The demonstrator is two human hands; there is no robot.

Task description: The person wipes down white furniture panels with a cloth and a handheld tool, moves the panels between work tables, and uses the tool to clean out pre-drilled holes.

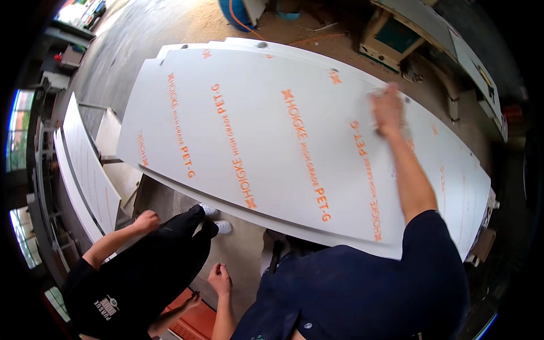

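Note:
A large white panel point(260, 113), its surface covered by film with orange printing, lies flat on a stack of similar sheets in front of me. My right arm reaches across it, and my right hand point(388, 110) is at the panel's far edge, right of the middle. Motion smears its fingers, so whether they are spread or closed does not show. My left hand point(220, 279) hangs low at my left side, away from the panel. Its fingers are curled in, and nothing shows in them.
A co-worker in black point(141, 277) stands close on my left, hands off the panel. More white panels point(90, 164) lean at the far left. Beyond the stack are a machine bench point(391, 37), a blue drum point(235, 14) and an orange hose point(246, 25) on the dusty floor.

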